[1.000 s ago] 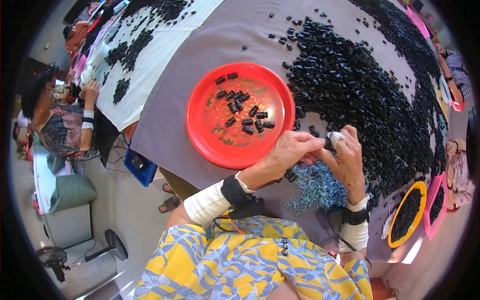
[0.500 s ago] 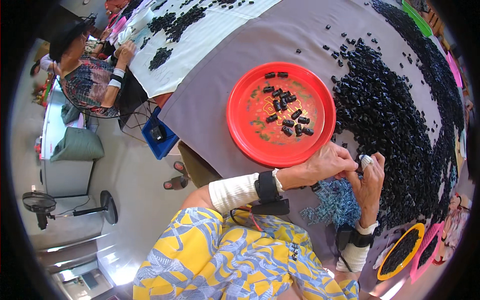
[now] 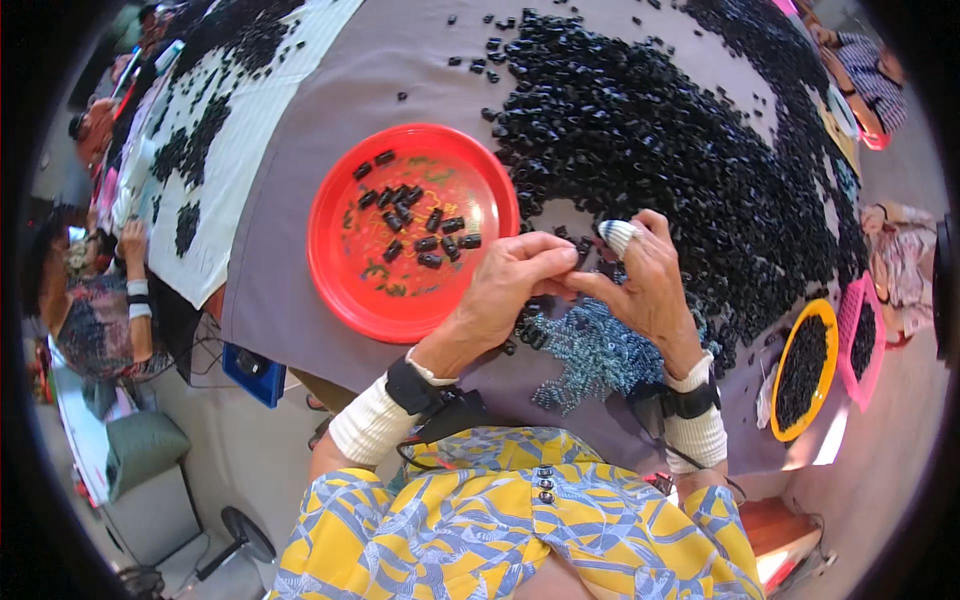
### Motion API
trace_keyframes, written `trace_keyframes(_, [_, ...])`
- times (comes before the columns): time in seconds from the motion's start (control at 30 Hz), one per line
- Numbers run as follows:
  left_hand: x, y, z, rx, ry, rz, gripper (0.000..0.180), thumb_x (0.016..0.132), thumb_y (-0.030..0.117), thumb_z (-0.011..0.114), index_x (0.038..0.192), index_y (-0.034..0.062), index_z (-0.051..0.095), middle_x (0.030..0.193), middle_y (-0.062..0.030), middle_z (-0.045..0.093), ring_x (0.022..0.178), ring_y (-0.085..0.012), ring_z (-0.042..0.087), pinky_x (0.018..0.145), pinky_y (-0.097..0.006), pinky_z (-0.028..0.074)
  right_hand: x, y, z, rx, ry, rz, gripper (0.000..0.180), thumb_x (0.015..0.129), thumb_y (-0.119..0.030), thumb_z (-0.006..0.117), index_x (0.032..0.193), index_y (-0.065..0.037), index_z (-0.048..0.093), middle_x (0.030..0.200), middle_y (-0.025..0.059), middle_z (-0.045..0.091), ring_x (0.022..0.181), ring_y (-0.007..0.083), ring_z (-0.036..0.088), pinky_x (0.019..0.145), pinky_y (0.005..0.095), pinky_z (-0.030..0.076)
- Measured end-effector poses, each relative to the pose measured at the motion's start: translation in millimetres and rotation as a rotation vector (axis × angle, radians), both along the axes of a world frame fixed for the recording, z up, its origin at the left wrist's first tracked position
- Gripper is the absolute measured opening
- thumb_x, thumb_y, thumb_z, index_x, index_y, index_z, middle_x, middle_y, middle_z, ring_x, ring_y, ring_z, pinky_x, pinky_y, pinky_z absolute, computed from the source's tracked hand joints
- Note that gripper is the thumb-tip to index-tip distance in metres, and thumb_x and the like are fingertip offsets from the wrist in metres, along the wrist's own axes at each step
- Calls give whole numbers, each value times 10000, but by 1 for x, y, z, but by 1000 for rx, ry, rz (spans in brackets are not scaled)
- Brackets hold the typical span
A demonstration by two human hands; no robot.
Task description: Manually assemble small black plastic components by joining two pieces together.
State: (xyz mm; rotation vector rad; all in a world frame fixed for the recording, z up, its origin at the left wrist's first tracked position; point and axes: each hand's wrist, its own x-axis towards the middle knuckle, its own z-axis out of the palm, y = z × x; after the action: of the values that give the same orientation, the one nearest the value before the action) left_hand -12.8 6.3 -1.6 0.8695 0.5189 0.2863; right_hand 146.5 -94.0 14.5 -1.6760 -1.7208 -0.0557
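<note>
Lying in the round red tray (image 3: 345, 265), left of the hands: a loose group of small black pieces (image 3: 426, 243), short, cylindrical. Likely light, stiff and slick, prone to roll; best taken by the sides, thumb against forefinger. Further stock: black heap (image 3: 650, 130), spread from beside the tray toward the far right. Hands, two: left hand (image 3: 510, 285) and right hand (image 3: 645, 290), fingertips bunched close together between tray and heap; whether closed on a piece, cannot tell, the fingers hiding it. Finger cover (image 3: 620, 237), white, striped, on the right hand. Blue-grey pile (image 3: 590, 345) of tiny parts, just beside the right hand: probably light, apt to tangle; best pinched singly. Surface (image 3: 270, 240), grey cloth: near edge before the lap, left edge beyond the tray. Room for moving: cloth left of the tray; the heap crowds the right. Yellow basket (image 3: 833, 345) and pink basket (image 3: 868, 395), black contents, near the right edge.
</note>
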Motion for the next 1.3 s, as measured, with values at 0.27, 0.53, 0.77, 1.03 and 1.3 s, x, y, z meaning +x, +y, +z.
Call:
trace_keyframes(0.27, [1, -2, 2, -17, 28, -13, 139, 908, 117, 571, 953, -7, 614, 830, -70, 657, 767, -149, 656, 724, -289, 547, 3, 0, 0, -17, -62, 65, 347, 693, -316, 758, 795, -23, 602, 730, 78, 574, 706, 247, 548, 834, 430, 392])
trace_keyframes(0.53, [-1, 0, -2, 11, 53, -72, 145, 910, 126, 568, 936, -9, 613, 814, -80, 655, 743, -150, 650, 708, -283, 538, 3, 0, 3, -34, -82, 122, 324, 700, -304, 741, 772, -23, 597, 702, 78, 553, 700, 243, 543, 837, 424, 402])
trace_keyframes(0.77, [-2, -4, 1, -17, 69, -84, 215, 936, 175, 538, 959, -25, 611, 847, -100, 649, 767, -158, 642, 703, -283, 535, 5, -1, -6, 79, -17, 146, 320, 667, -212, 782, 695, -20, 529, 635, 78, 489, 610, 261, 513, 752, 400, 438])
trace_keyframes(1.03, [-1, -7, 3, 102, 109, -134, 227, 930, 177, 550, 945, -34, 632, 821, -66, 629, 743, -125, 613, 705, -264, 523, 2, -2, -9, 81, -10, 201, 318, 690, -238, 739, 681, -19, 509, 623, 90, 462, 599, 277, 492, 781, 433, 443])
trace_keyframes(1.3, [1, -7, 4, 134, 102, -95, 228, 917, 189, 580, 909, -23, 663, 762, -36, 638, 681, -83, 599, 650, -218, 490, 4, 0, -3, 75, -10, 215, 296, 664, -252, 725, 698, -31, 531, 618, 79, 462, 618, 270, 493, 799, 434, 443])
